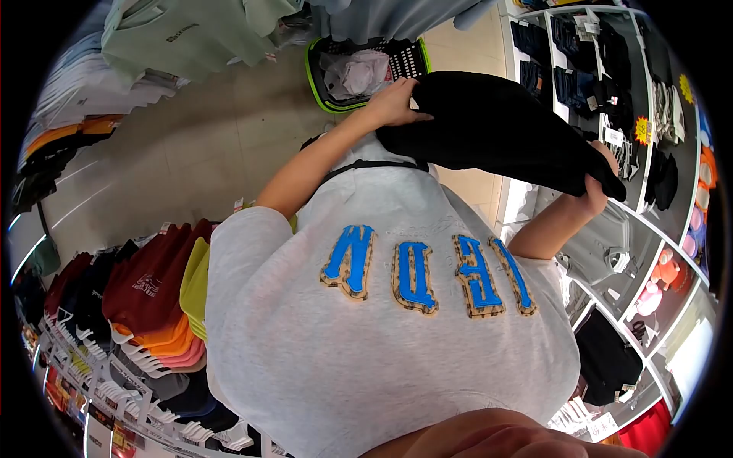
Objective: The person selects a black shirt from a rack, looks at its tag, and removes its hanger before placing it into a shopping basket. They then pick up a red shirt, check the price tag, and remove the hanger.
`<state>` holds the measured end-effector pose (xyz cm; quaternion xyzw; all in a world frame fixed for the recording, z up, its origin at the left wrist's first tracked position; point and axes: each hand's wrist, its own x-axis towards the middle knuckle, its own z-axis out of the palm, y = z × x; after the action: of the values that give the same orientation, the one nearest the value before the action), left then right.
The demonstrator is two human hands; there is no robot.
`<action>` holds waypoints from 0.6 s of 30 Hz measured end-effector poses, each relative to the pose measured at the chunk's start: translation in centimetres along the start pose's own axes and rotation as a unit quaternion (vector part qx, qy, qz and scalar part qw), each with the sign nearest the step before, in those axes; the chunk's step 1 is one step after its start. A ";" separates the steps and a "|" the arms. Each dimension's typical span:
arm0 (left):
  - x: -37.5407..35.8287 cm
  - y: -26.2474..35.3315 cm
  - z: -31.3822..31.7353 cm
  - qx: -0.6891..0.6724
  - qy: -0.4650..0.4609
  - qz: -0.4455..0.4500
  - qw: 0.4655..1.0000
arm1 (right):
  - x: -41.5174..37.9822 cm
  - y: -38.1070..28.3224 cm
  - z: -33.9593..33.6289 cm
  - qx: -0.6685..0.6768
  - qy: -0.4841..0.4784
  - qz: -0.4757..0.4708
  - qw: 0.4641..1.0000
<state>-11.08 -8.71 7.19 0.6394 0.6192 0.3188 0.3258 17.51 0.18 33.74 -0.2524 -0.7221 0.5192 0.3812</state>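
A black garment (496,126) is stretched between my two hands in front of my chest. Its exact kind cannot be made out, as it hangs folded. My left hand (395,105) is closed on its left end, thumb on the near side. At the lower right end, my right hand (599,183) grips the cloth, with part of the fingers hidden behind it. Beyond the left hand, a black shopping basket with a green rim (310,69) stands on the floor. Inside it lies a whitish item in clear plastic (363,75).
White shelves (649,229) with folded dark jeans (574,85) and other goods line the right side. A rack of hanging shirts, dark red ones (145,282) among them, stands at lower left. Pale green shirts (187,34) hang at the top. Tiled floor (206,137) lies between.
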 end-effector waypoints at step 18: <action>3.4 -6.0 -8.1 -0.431 0.154 -0.049 0.888 | -0.6 -0.5 -1.1 0.028 0.143 -0.007 0.989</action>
<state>-21.06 -4.98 7.04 0.3481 0.4936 0.6324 0.4851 18.74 0.19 34.28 -0.3083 -0.6472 0.4948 0.4912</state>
